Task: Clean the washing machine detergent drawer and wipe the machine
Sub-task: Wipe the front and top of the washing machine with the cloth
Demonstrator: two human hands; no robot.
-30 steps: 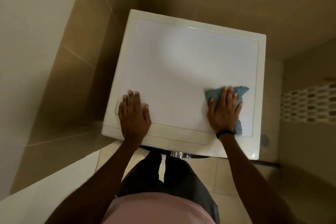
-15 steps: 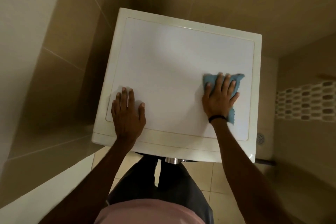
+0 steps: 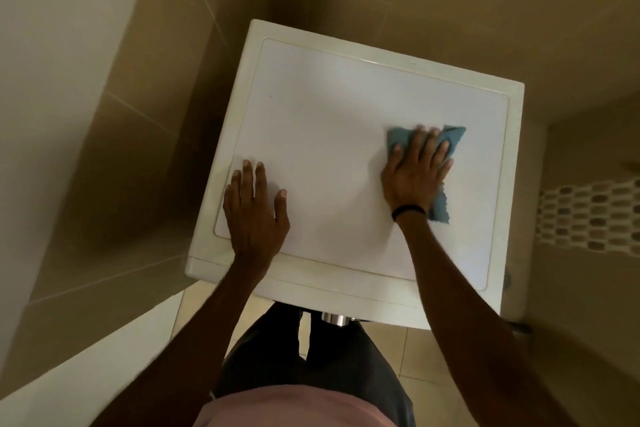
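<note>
I look straight down on the white top of the washing machine (image 3: 332, 135). My right hand (image 3: 417, 173) lies flat with straight fingers on a blue cloth (image 3: 440, 208), pressing it onto the right side of the top. Parts of the cloth show beyond the fingertips and beside the wrist, which wears a black band. My left hand (image 3: 254, 213) rests flat on the near left corner of the top, fingers spread, holding nothing. The detergent drawer is hidden below the front edge.
Beige tiled walls close in behind and to the left of the machine. A mosaic tile strip (image 3: 588, 218) runs on the right wall. A metal knob (image 3: 334, 319) shows under the front edge, above the tiled floor and my legs.
My right hand has slid the cloth away from me, toward the back of the top. My left hand has stayed in place on the near left corner.
</note>
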